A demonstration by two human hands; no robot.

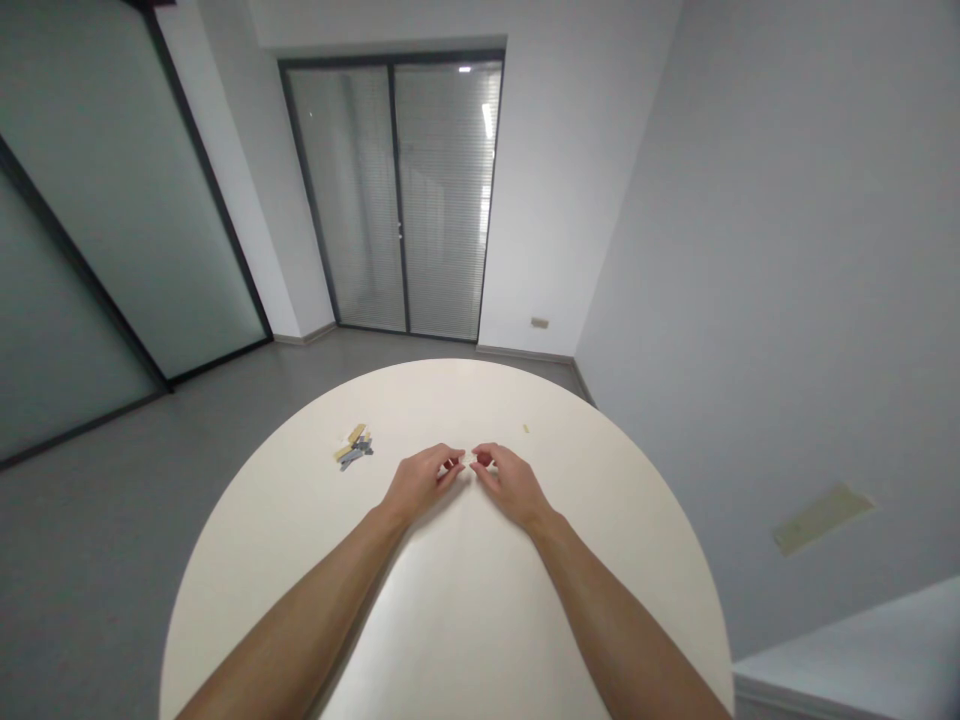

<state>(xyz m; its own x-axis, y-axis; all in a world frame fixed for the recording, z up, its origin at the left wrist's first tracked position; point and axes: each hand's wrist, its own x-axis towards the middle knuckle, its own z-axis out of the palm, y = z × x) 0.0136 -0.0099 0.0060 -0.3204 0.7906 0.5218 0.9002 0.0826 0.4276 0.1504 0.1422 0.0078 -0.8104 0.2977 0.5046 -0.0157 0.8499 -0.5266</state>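
My left hand (420, 482) and my right hand (511, 488) hover close together over a round white table (465, 400), fingertips almost meeting. Each hand pinches a small red piece: one (451, 464) in the left, another (484, 458) in the right. The pieces are too small to identify, and the fingers partly hide them. Left of my left hand lies a small pile of grey and tan plastic bricks (352, 447). A tiny yellow piece (526, 428) lies apart, beyond my right hand.
The round table's edge curves around my arms. Beyond it are a grey floor (150, 500), frosted glass panels (112, 200) at left, a double door with blinds (397, 200) ahead, and a white wall (750, 250) at right. A pale ledge (847, 650) sits at lower right.
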